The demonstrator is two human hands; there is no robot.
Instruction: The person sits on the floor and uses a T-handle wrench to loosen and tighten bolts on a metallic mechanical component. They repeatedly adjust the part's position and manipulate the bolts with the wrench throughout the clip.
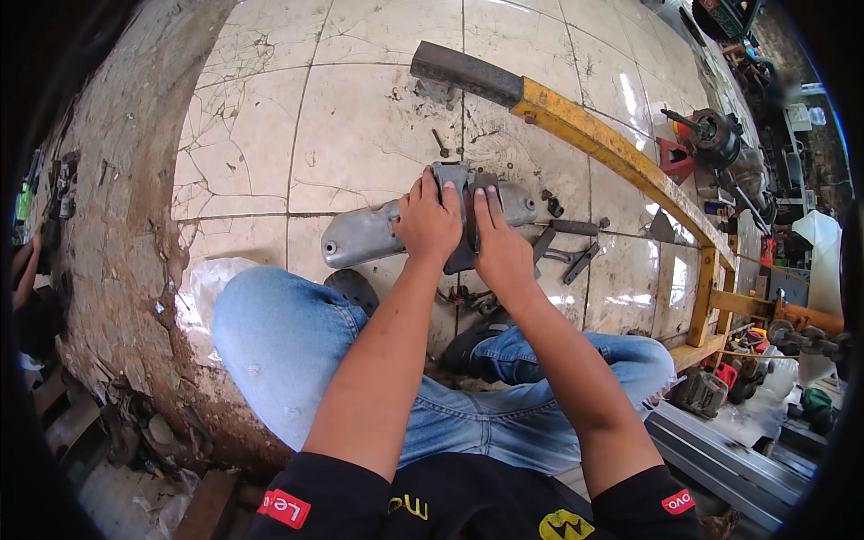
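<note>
A long grey metal cover (360, 240) with rounded ends and a hole at each end lies across the tiles. Over its middle, my left hand (430, 220) is closed on a grey metal piece (452, 173), thumb along its top. Close beside it, my right hand (500, 247) presses its fingers onto a dark flat piece (486, 182), held against the metal piece's right side. What the dark piece is made of cannot be made out. Its lower end and both palms' undersides are hidden. A bolt (439, 142) lies just beyond my left hand.
A yellow steel arm (612, 135) with a dark end arches over the floor at right. Black-handled tools (576, 228) and small loose parts (553, 205) lie right of the cover. My bent knees (270, 333) flank the work. Rough concrete (117, 180) runs along the left.
</note>
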